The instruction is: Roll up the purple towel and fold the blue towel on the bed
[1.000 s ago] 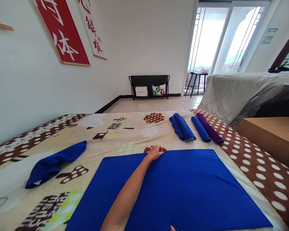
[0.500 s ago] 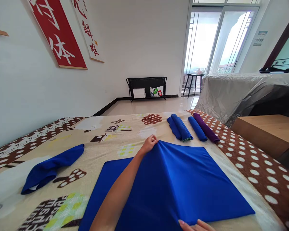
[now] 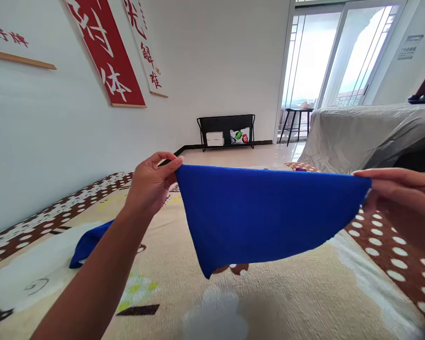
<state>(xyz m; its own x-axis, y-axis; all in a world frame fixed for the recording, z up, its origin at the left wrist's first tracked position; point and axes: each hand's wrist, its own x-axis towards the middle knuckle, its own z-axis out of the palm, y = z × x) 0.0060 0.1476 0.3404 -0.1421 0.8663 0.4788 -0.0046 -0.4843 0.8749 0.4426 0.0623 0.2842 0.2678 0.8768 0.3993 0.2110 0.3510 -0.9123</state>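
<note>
A blue cloth point(image 3: 258, 212) hangs in the air above the patterned bed cover point(image 3: 290, 297), stretched between both hands. My left hand point(image 3: 152, 182) pinches its left top corner. At the right, my right hand point(image 3: 393, 186) pinches the other top corner. The cloth sags to a point at the lower middle, clear of the cover. It hides the rolled cloths at the far side of the bed, except a sliver of purple point(image 3: 299, 168).
A crumpled blue cloth point(image 3: 88, 243) lies on the bed at the left, partly behind my left arm. A plastic-covered sofa point(image 3: 361, 134) stands at the right. A black rack point(image 3: 226, 132) stands by the far wall, and a stool point(image 3: 295, 123) by the glass doors.
The blue cloth lay flat on the bed; both hands have gripped its edge and lifted it up off the cover. The view has tilted up.
</note>
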